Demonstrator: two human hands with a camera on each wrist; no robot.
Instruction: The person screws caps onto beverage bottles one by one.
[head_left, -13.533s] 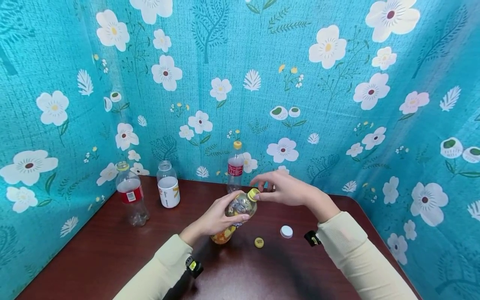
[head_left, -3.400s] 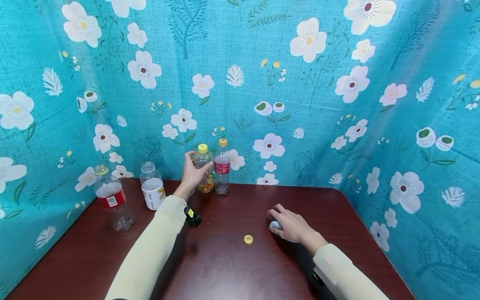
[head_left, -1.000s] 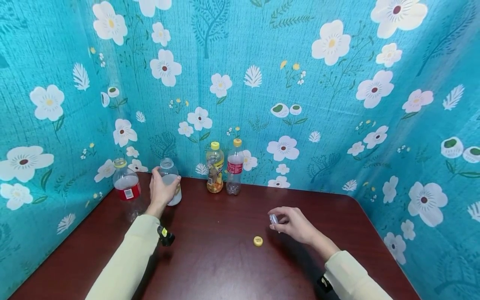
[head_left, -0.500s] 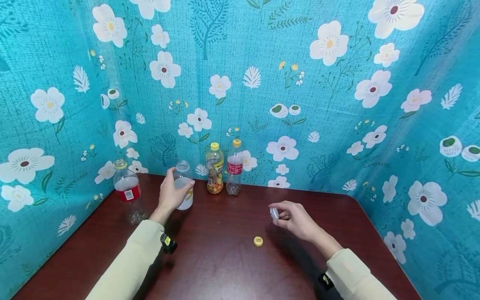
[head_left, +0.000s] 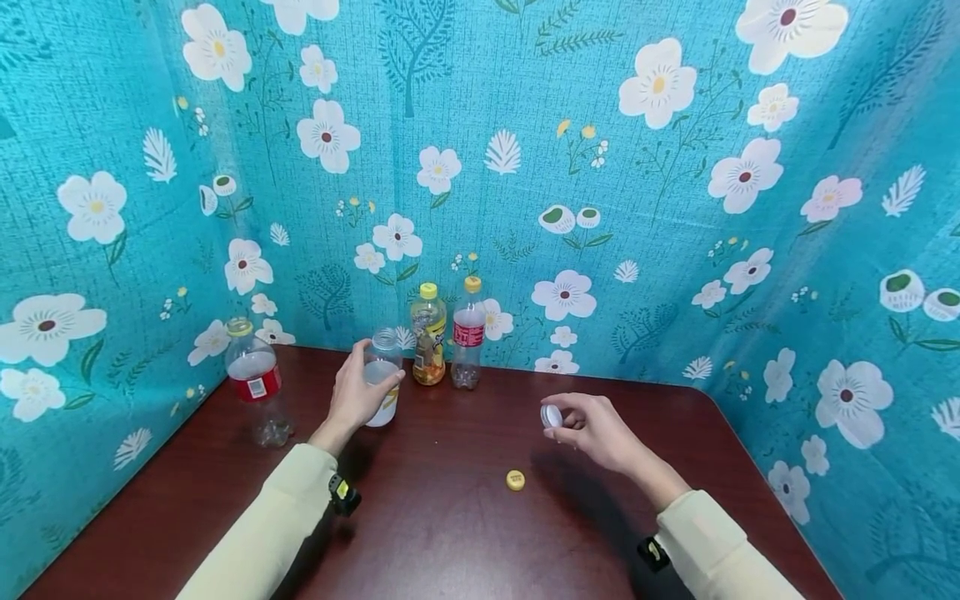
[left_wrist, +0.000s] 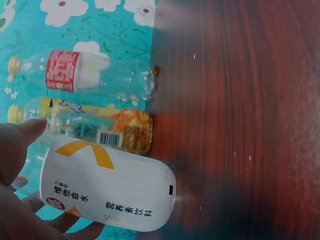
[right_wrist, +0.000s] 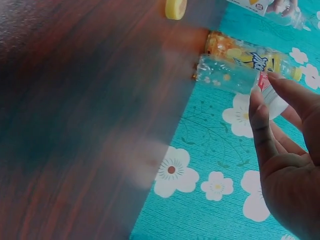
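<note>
My left hand (head_left: 356, 395) grips a clear, wide-mouthed bottle (left_wrist: 107, 182) with a white printed label. The bottle's threaded neck (head_left: 386, 338) is uncapped and points up. Fingers wrap one side of the label while the thumb lies along the other, as the left wrist view shows. Over the right half of the table, my right hand (head_left: 596, 429) pinches a white cap (head_left: 551, 416) between thumb and fingers, its round face turned sideways. A yellow cap (head_left: 515, 480) lies flat on the table between the hands, nearer to me.
Two capped bottles stand by the back edge: a juice bottle with a yellow cap (head_left: 429, 337) and a red-labelled one with an orange cap (head_left: 468, 335). An uncapped red-labelled bottle (head_left: 257, 383) stands at left. A flowered blue cloth (head_left: 480, 200) hangs around the dark table (head_left: 435, 525).
The left hand has brought the white-labelled bottle rightward from beside the red-labelled one. The right hand has raised the white cap off the table. Earlier, the juice bottle was capped and set at the back.
</note>
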